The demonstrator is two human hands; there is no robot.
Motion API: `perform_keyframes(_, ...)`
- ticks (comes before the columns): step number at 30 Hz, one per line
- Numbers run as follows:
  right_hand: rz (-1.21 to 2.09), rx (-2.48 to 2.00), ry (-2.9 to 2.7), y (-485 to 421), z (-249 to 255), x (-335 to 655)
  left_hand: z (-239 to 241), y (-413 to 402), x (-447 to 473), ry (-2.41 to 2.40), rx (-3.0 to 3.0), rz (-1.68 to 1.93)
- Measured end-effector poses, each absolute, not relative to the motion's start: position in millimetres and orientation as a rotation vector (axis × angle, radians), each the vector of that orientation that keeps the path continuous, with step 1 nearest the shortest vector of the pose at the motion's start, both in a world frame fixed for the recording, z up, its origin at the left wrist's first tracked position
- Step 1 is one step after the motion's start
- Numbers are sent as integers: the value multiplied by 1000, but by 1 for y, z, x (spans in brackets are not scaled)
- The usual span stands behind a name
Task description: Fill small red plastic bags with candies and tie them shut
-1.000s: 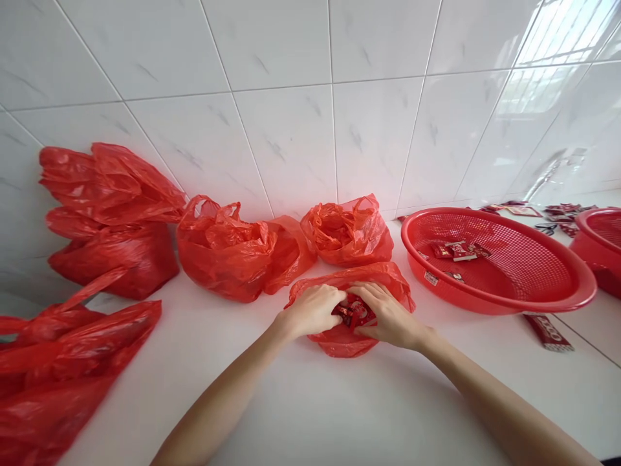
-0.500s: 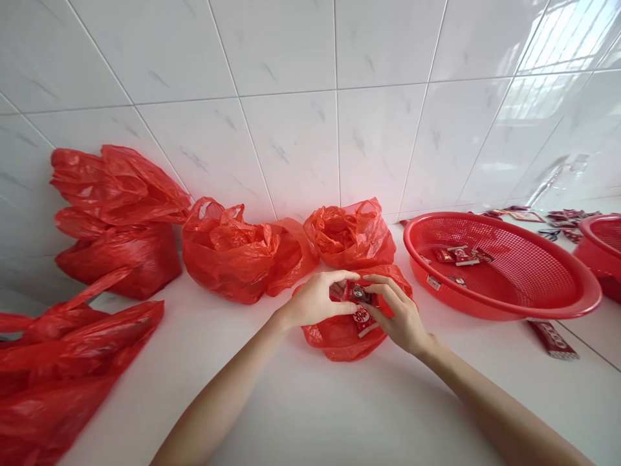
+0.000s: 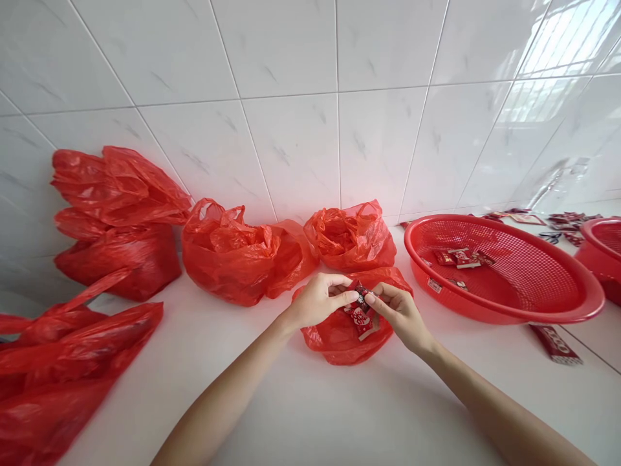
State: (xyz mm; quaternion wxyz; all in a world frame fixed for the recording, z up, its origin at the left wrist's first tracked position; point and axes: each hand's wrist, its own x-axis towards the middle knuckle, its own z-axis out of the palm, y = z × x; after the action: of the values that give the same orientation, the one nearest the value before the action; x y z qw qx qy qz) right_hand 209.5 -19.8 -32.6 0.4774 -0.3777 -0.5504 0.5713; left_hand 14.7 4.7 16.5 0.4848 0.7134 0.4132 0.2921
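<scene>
Between them, my left hand (image 3: 323,299) and my right hand (image 3: 400,314) pinch a small dark red and brown wrapped snack packet (image 3: 360,298). Fingertips of both hands close on its two sides. Just below it, more red snack packets (image 3: 361,322) with white lettering lie in an opened red plastic bag (image 3: 334,349). The bag's rim is spread low on the white table, and part of it is hidden behind my hands.
A red mesh basket (image 3: 543,265) with a few packets stands at the right, a second basket (image 3: 606,243) beyond it. A dark red wrapper (image 3: 554,343) lies in front. Filled red bags (image 3: 233,265) line the tiled wall; another bag (image 3: 72,369) sits at near left.
My right hand has drawn slightly down and its fingers have closed into a pinch. The packet has turned between my fingertips, and more of the packets below shows.
</scene>
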Motion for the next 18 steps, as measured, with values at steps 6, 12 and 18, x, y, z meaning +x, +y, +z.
perform_keyframes(6, 1559, -815, -1382, -20, -34, 210, 17, 6, 12, 995, 1684, 756)
perform_keyframes(12, 1603, -761, -1394, -17, -38, 213, 15, 8, 10, 960, 1627, 773)
perform_keyframes(18, 1571, -750, -1346, -19, -38, 211, 15, 6, 12, 925, 1511, 809)
